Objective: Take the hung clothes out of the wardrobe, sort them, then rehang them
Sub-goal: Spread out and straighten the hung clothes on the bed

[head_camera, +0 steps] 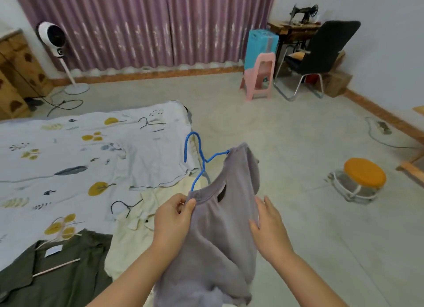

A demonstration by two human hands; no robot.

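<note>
You have three garments in view: one grey top (218, 233) over the bed's (68, 150) near corner, plus one cream garment (137, 235) and one dark green one (68, 279) lying on that bed. You can count four hangers: one blue hanger (197, 159) in the grey top, two black hangers (149, 123) (125, 206) on the bed, and one pale hanger (57, 233) in the green garment. Beyond the bed stand one fan (54, 39), one pink stool (259, 77), one black chair (321, 51), and one orange round stool (362, 174).

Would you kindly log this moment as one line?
left hand pinches grey top collar | right hand on its side | blue hanger partly inside
</note>
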